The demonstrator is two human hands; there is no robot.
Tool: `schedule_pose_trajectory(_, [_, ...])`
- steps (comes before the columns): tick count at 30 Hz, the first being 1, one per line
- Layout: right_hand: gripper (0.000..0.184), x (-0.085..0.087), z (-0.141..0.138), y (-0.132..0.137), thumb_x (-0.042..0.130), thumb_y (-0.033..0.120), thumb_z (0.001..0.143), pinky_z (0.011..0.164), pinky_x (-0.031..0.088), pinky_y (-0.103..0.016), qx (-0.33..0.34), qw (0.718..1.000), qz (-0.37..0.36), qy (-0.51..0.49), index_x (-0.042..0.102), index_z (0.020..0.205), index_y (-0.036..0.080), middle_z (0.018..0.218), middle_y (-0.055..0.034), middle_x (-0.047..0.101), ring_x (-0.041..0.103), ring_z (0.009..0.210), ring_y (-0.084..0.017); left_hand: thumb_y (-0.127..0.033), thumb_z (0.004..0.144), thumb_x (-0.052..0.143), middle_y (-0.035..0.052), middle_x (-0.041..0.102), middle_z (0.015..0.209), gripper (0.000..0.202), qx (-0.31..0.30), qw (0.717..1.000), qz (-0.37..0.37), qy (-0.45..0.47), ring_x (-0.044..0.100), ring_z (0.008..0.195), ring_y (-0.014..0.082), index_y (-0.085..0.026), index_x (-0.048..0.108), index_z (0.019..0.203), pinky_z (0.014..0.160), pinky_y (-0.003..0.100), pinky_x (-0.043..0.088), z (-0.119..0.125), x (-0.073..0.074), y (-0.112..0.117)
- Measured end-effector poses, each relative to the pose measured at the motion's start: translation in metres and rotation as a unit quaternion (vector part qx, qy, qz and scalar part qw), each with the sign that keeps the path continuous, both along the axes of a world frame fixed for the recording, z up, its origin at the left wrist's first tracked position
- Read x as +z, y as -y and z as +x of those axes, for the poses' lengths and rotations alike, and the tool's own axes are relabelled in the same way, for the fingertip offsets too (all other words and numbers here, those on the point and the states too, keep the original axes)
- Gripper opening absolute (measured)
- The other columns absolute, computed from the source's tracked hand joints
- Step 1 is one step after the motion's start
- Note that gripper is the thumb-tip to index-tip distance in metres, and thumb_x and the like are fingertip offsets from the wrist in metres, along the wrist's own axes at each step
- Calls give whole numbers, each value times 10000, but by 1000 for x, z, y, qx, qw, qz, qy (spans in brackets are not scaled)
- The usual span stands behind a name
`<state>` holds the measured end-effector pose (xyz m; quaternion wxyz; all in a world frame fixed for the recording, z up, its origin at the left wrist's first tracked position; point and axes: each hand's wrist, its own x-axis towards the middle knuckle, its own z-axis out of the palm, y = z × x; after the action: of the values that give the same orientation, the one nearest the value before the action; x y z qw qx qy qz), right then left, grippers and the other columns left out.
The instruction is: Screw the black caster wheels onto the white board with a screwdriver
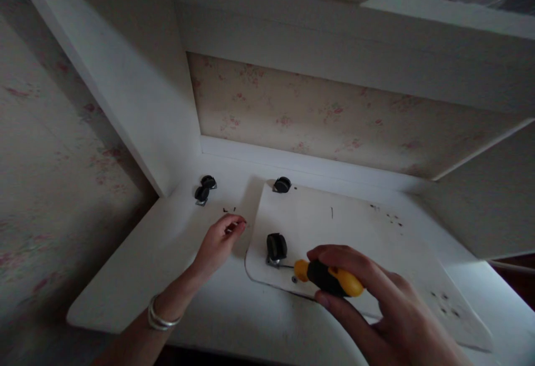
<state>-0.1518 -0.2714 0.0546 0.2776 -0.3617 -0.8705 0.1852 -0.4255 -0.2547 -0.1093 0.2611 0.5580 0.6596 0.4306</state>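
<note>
My right hand (376, 293) grips a yellow and black screwdriver (328, 278) by its handle. Its thin shaft points left to the metal plate of a black caster wheel (276, 247) on the near left corner of a white board (317, 227). Whether the tip sits in a screw is too small to tell. Left of the board, my left hand (221, 238) has its thumb and fingers pinched together; anything between them cannot be made out. Several small dark screws (229, 210) lie just beyond it. A second caster wheel (282, 184) is at the board's far left corner.
Two loose caster wheels (204, 189) lie on the white desk (150, 266) at the back left. Holes (446, 303) mark the board's right end, and a small thin piece (332, 212) lies mid-board. A side panel (125, 71) and overhead shelf (334, 37) enclose the desk.
</note>
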Motion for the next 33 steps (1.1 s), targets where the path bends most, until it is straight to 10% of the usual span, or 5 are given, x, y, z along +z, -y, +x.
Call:
schedule_pose_trajectory(5, [265, -12, -1, 1, 640, 403, 929, 452, 582, -151, -66, 993, -94, -42, 620, 1155, 266, 1007, -33, 741, 732, 749, -150, -477, 858, 642, -15, 583, 683, 297, 65, 965, -51, 248, 518, 646, 144, -190, 685, 916, 608, 243, 405, 23, 12, 42])
schedule_pose_trajectory(12, [295, -25, 12, 3, 604, 435, 941, 472, 595, -173, -114, 985, -127, -40, 617, 1185, 270, 1019, -46, 757, 738, 685, -153, -454, 828, 687, 71, 717, 1053, 290, 45, 945, -56, 320, 630, 1026, 230, -204, 720, 972, 895, 290, 447, 40, 1, 47])
schedule_pose_trajectory(33, [347, -27, 34, 7, 594, 466, 931, 460, 604, -226, -163, 978, -121, -52, 576, 1213, 263, 1038, -82, 754, 767, 839, -233, -446, 850, 680, 69, 724, 1053, 258, 22, 953, -35, 300, 640, 1027, 237, -213, 746, 938, 885, 287, 474, 60, -2, 44])
